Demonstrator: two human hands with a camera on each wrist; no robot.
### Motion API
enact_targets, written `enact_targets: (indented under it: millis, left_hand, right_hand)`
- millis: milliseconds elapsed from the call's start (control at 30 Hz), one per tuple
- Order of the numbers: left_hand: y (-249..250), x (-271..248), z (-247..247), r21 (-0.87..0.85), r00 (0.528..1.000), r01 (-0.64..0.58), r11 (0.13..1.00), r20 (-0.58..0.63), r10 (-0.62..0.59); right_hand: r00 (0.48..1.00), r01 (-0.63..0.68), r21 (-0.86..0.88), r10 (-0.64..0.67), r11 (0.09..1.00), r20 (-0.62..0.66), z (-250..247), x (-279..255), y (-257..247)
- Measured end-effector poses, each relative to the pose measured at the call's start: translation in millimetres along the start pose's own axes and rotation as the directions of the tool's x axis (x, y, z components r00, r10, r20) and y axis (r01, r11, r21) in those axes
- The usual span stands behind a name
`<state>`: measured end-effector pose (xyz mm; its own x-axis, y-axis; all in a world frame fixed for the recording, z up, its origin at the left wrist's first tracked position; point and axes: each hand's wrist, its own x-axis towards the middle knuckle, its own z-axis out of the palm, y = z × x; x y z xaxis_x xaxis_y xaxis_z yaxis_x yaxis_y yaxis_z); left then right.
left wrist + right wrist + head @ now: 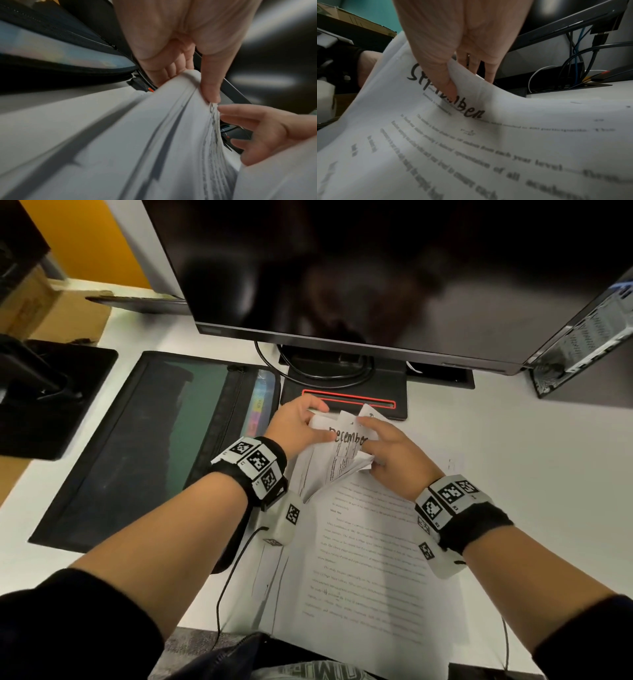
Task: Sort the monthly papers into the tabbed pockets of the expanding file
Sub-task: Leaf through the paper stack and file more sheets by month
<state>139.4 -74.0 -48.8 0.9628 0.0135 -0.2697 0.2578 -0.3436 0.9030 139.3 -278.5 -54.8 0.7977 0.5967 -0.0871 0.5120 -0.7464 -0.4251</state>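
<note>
A stack of printed papers [363, 559] lies on the white desk in front of me. Both hands lift its far ends. My left hand [298, 426] grips the top edges of several sheets [171, 121] between thumb and fingers. A sheet marked "December" [346, 438] shows between the hands. My right hand [383, 443] pinches a bent sheet with "September" handwritten on it [471, 121], thumb on top and fingers behind. The black expanding file [144, 446] lies flat to the left, its zip open and coloured tabs [258, 409] showing at its right edge.
A dark monitor [376, 268] stands just behind the hands, its stand base [346, 392] touching distance from the papers. A computer case [582, 337] is at far right, another black stand [51, 392] and a cardboard box [44, 309] at left. Cables [573, 67] hang behind the monitor.
</note>
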Motion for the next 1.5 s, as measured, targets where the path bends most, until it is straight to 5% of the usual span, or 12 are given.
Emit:
enact_targets:
  millis: [67, 167, 267, 433, 533, 733, 1000, 1267, 1500]
  left_hand:
    - [1, 0, 0, 0.214, 0.998, -0.025, 0.976, -0.053, 0.037]
    - [-3, -2, -3, 0.592, 0.993, 0.009, 0.806, -0.097, 0.061]
    - [-13, -4, 1, 0.697, 0.997, 0.048, 0.715, 0.007, -0.074]
    - [-17, -4, 6, 0.671, 1.0, -0.024, 0.741, 0.008, 0.025]
    - [-13, -4, 7, 0.54, 0.992, -0.059, 0.84, -0.059, 0.108]
    - [-3, -6, 4, 0.096, 0.999, 0.029, 0.995, 0.043, -0.033]
    - [5, -5, 8, 0.136, 0.999, -0.012, 0.991, 0.035, 0.007]
    - [7, -7, 3, 0.107, 0.975, -0.008, 0.994, 0.222, -0.016]
    - [-8, 0, -4, 0.159, 0.996, 0.025, 0.987, 0.075, -0.037]
  right_hand:
    - [0.999, -0.04, -0.01, 0.04, 0.999, 0.027, 2, 2, 2]
    - [0.995, -0.086, -0.003, 0.086, 0.996, 0.058, 2, 0, 4]
    - [0.992, -0.092, -0.003, 0.092, 0.996, 0.09, -1, -4, 4]
    - [0.991, -0.095, -0.002, 0.094, 0.996, 0.091, 1, -6, 6]
    - [0.995, -0.087, 0.001, 0.087, 0.996, 0.043, 2, -7, 6]
    - [0.999, -0.048, 0.022, 0.048, 0.999, 0.013, -2, -10, 7]
    - [1.0, -0.012, 0.055, 0.012, 0.998, -0.003, 0, -7, 8]
    - [1.0, -0.025, 0.072, 0.024, 0.997, 0.017, 0, -1, -2]
    - [0.999, 0.002, 0.099, 0.002, 0.995, -0.039, -7, -10, -5]
